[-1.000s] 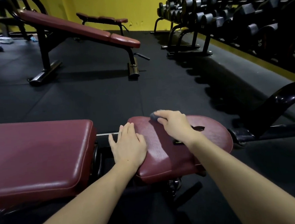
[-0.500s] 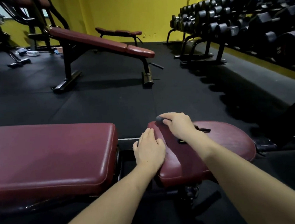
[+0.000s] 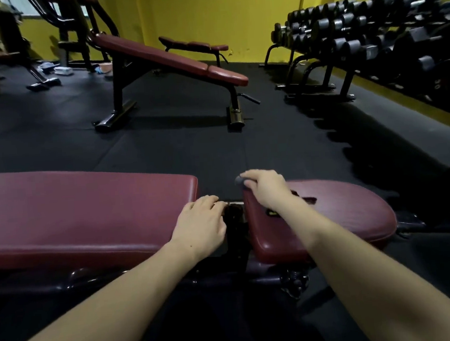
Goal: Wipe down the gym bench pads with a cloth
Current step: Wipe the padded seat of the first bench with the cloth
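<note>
**A:** Item one, the cloth?

**B:** Cloth (image 3: 239, 181): small, grey, bunched. It sat under the fingertips of the right hand (image 3: 267, 191), which curled over it and pressed it onto the far left corner of the seat pad (image 3: 343, 215).

**A:** Item two, the other hand?

**B:** Left hand (image 3: 202, 223): held nothing. Its fingers were loosely bent and lay at the right end of the long back pad (image 3: 73, 209), reaching over the gap between the two pads, where a metal bar (image 3: 233, 203) showed.

**A:** Pads, condition?

**B:** Both maroon vinyl, on one dark frame (image 3: 294, 280). No wet streak or sheen could be made out on either, so what had been wiped could not be told from the surface.

**A:** Progress, then?

**B:** Judged from the cloth's place: work was on the seat pad, at one corner. The rest of that pad and the whole back pad were probably still to do, or at least to confirm.

**A:** Other stock?

**B:** One inclined bench (image 3: 172, 61) farther off, well apart, with the same maroon pads. Dumbbell rack (image 3: 356, 39) at the right. Whether the far bench belonged to the job could not be told.
</note>
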A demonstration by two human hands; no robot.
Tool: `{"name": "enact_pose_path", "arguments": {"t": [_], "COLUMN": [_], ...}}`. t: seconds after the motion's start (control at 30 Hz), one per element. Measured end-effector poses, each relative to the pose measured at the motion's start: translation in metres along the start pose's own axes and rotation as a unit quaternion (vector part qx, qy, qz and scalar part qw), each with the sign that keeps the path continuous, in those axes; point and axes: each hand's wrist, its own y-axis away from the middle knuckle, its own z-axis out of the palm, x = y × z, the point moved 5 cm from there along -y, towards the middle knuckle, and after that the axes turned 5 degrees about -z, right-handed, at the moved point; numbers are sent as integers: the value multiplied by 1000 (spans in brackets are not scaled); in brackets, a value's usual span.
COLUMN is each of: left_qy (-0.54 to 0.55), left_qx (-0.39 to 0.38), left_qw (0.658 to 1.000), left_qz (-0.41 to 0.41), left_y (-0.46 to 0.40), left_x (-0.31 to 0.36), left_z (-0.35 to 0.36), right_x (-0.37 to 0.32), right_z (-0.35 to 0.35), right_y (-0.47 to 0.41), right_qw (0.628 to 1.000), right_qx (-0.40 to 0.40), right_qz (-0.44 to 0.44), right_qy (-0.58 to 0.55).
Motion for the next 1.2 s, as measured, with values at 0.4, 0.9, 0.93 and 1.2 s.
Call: {"name": "enact_pose_path", "arguments": {"t": [0.4, 0.9, 0.93, 1.2], "left_qy": [12, -10, -13, 11], "left_qx": [-10, 12, 18, 64], "left_qw": [1000, 999, 999, 997], "left_qz": [16, 34, 34, 47], "left_y": [10, 11, 13, 2], "left_x": [-6, -4, -4, 42], "left_z": [3, 3, 3, -1], "right_x": [-8, -21, -17, 62], "right_z": [-3, -4, -3, -34], "right_y": [137, 132, 144, 186], "right_qw": [976, 989, 986, 975], "right_qx": [-8, 57, 73, 158], "right_qz": [-209, -131, -142, -144], "right_qy": [-63, -39, -51, -62]}}
